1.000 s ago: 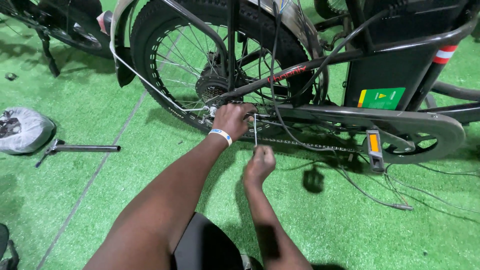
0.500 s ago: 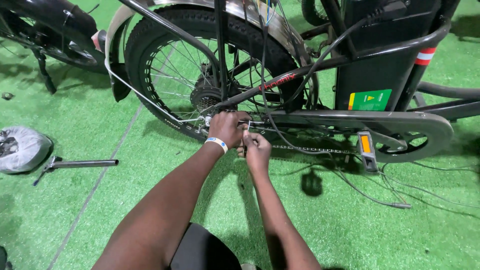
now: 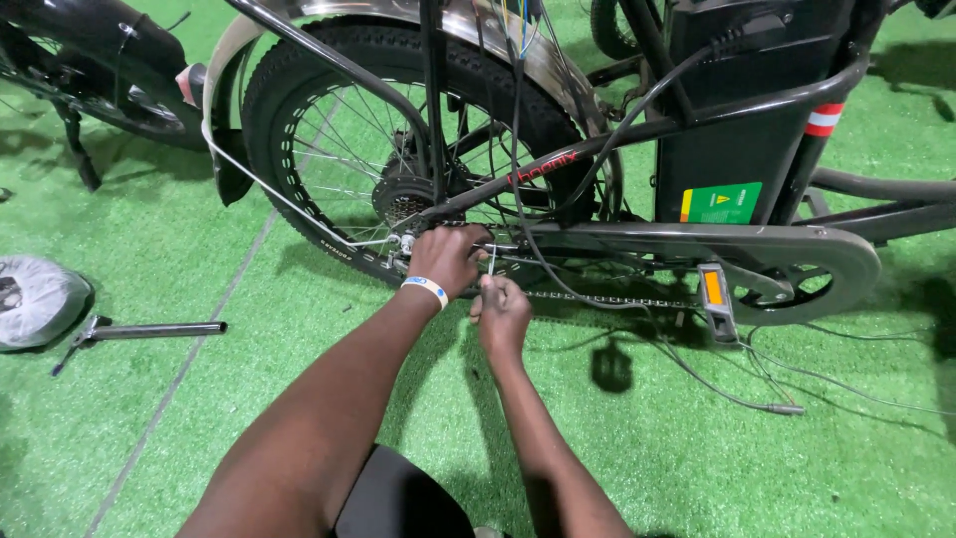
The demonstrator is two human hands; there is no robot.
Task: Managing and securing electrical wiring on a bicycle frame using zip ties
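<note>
Fingers of right hand (image 3: 501,314) pinch thin tool (image 3: 493,261); left hand (image 3: 445,259) grips axle (image 3: 406,242).

Bright overhead light, sharp, edge-warped.

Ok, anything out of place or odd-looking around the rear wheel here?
Yes: several loose cables trail from the bicycle frame onto the green turf, one ending in an unplugged connector. A metal bar tool lies on the turf beside a grey bundle. Both hands, left and right, work near the rear hub.
</note>
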